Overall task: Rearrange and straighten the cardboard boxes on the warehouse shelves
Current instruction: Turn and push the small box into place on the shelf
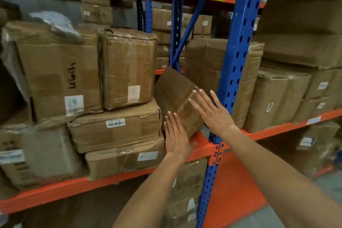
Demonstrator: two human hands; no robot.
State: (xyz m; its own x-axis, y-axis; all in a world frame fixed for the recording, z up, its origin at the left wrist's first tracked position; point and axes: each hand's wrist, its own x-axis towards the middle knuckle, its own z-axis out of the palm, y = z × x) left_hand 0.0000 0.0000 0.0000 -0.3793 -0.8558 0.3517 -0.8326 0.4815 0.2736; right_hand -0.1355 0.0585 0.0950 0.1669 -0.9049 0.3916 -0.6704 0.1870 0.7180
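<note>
Small plain brown box (pixel 175 96) sitting crooked on the orange shelf (pixel 201 146), both hands flat against it.
Box is taped, unlabelled face out, leaning tilted between the left stack (pixel 114 131) and the blue upright (pixel 238 61), long axis running upper-left to lower-right. Left hand (pixel 175 138) is pressing its lower edge, right hand (pixel 212 110) touching its right side; neither grip is closing, fingers straight and spread.

Two hands (pixel 194 124); one tilted box (pixel 175 94); three stacked boxes (pixel 114 131); one blue upright (pixel 238 61).
</note>
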